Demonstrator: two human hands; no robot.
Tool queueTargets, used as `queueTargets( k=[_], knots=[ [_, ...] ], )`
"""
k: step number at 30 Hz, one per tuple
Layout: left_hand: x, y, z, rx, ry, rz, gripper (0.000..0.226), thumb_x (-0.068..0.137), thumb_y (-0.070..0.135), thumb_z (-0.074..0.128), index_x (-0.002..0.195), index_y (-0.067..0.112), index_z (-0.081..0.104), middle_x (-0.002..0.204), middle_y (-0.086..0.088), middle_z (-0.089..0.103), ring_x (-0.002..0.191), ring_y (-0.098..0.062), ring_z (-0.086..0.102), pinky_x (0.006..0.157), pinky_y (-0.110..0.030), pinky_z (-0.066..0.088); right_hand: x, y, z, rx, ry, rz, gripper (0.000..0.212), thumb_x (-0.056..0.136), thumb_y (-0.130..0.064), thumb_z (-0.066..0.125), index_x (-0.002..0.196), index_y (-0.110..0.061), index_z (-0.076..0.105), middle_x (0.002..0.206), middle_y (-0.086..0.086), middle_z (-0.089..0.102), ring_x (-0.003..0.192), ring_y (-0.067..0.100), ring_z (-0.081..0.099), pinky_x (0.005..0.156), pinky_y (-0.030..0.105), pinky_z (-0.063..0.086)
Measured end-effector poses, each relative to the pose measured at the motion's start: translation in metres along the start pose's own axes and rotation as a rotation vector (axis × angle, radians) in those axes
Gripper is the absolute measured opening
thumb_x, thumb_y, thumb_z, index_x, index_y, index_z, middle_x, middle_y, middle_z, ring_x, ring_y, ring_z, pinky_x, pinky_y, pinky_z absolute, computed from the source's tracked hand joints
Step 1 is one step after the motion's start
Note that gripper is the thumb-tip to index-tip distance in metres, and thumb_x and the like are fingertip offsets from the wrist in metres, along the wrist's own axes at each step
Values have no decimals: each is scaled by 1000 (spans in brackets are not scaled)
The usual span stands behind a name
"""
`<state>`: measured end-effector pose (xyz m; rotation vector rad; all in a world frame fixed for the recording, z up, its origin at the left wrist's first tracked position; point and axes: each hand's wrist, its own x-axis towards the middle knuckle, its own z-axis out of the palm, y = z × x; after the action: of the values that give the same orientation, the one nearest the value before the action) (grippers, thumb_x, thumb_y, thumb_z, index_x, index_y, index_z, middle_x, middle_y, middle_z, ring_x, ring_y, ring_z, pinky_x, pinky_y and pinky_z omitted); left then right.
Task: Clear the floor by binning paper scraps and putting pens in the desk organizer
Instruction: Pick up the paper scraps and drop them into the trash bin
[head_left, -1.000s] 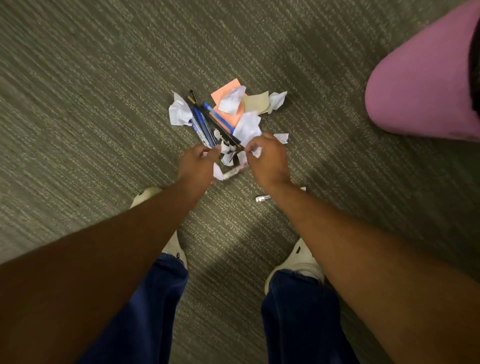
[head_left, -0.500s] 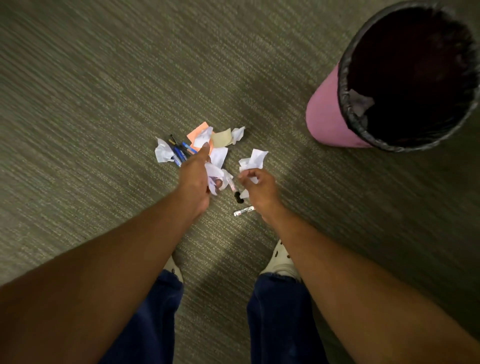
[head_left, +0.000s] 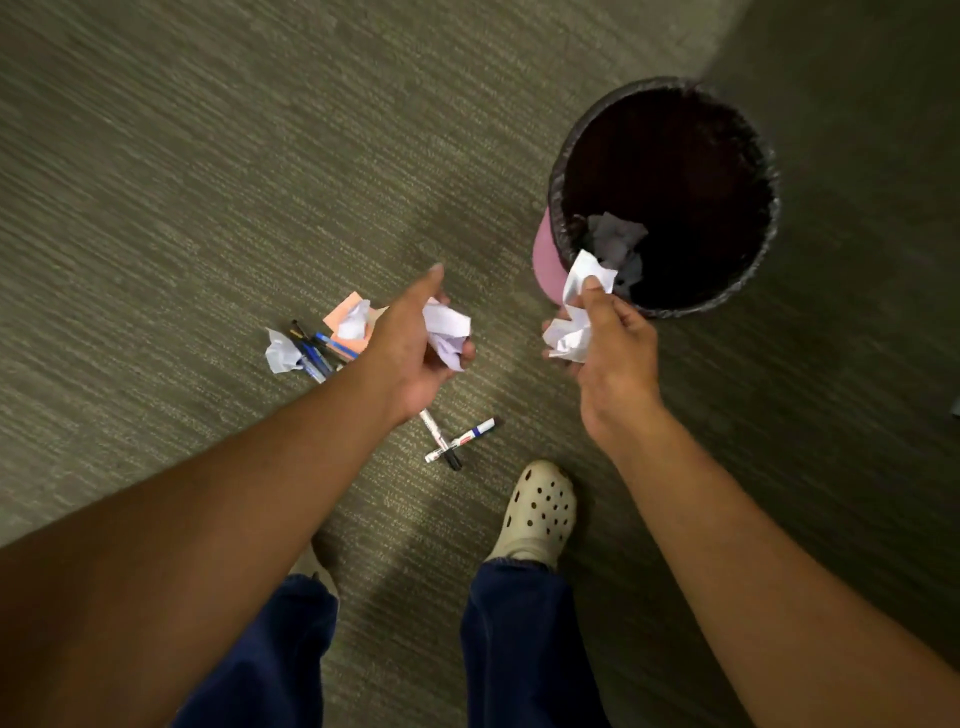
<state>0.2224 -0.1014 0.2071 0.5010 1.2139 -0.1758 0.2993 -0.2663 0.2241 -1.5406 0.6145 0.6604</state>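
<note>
Crumpled paper scraps (head_left: 579, 312) sit clenched in the right hand (head_left: 608, 358) at the lined pink bin's (head_left: 550, 249) rim; the left hand (head_left: 410, 353) grips another wad (head_left: 445, 330). Two markers (head_left: 457, 439) lie crossed on the carpet between the arms, with pens (head_left: 311, 353) and scraps left of them.

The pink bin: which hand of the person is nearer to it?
Right. The right hand holds crumpled paper at the near rim of the pink bin. The left hand, with its own paper, is farther left, above the carpet.

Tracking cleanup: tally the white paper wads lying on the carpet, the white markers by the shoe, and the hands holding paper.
White paper wads on carpet: 2
White markers by shoe: 2
Hands holding paper: 2 (left hand, right hand)
Total: 6
</note>
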Motion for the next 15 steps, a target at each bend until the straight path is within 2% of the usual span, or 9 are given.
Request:
queueTargets(
  k=[2, 5, 6, 8, 10, 11, 12, 13, 15],
  knots=[
    [-9, 2, 42, 25, -94, -22, 36, 101, 44, 63, 84, 14, 54, 65, -6, 62, 54, -20, 63, 52, -29, 55, 5, -29, -16, 67, 54, 11, 17, 100, -34, 67, 88, -25, 73, 89, -1, 77, 76, 17, 72, 69, 36, 57],
    [-18, 5, 98, 85, -182, -58, 47, 106, 52, 50, 107, 7, 63, 85, -15, 78, 71, -28, 78, 70, -44, 67, 20, -62, -29, 185, 96, 66, 18, 106, -33, 57, 114, -18, 64, 124, 14, 71, 103, 29, 72, 85, 45, 61],
    [-19, 5, 113, 97, -218, -82, 56, 106, 57, 43, 118, 6, 63, 103, -19, 78, 87, -32, 79, 80, -48, 66, 24, -71, -31, 229, 96, 82, 23, 108, -36, 53, 115, -16, 61, 126, 14, 69, 104, 31, 71, 88, 48, 62],
    [-22, 8, 137, 86, -279, -144, 78, 102, 70, 32, 139, 6, 56, 133, -23, 68, 113, -38, 71, 97, -55, 59, 29, -83, -34, 317, 81, 120, 35, 107, -47, 49, 99, -16, 62, 111, 12, 70, 93, 30, 73, 85, 49, 64],
    [-26, 12, 153, 45, -291, -172, 93, 96, 80, 30, 149, 6, 47, 134, -26, 63, 110, -44, 69, 85, -56, 63, 32, -89, -38, 342, 53, 146, 46, 105, -58, 45, 84, -24, 67, 92, 8, 68, 87, 33, 76, 80, 49, 65],
    [-28, 14, 156, 39, -278, -168, 95, 94, 83, 30, 149, 7, 45, 124, -28, 61, 101, -45, 69, 73, -55, 65, 34, -91, -39, 324, 50, 151, 47, 104, -62, 43, 89, -25, 68, 90, 6, 64, 86, 35, 76, 79, 50, 65],
    [-29, 15, 158, 48, -270, -161, 96, 92, 84, 30, 149, 8, 45, 115, -27, 58, 95, -47, 68, 68, -54, 64, 34, -90, -41, 297, 53, 155, 48, 103, -65, 42, 107, -25, 68, 93, 3, 59, 86, 35, 76, 81, 51, 65],
    [-29, 16, 156, 64, -276, -156, 96, 92, 86, 28, 145, 9, 48, 115, -27, 57, 97, -48, 67, 71, -57, 64, 36, -88, -42, 275, 65, 153, 53, 102, -66, 41, 129, -25, 62, 95, 1, 55, 89, 35, 75, 84, 51, 65],
    [-28, 16, 146, 126, -307, -145, 97, 92, 86, 23, 151, 13, 45, 144, -26, 52, 120, -52, 62, 94, -67, 56, 37, -79, -43, 246, 114, 103, 56, 105, -62, 39, 149, -27, 47, 102, 0, 57, 97, 31, 73, 86, 48, 65]
  ],
)
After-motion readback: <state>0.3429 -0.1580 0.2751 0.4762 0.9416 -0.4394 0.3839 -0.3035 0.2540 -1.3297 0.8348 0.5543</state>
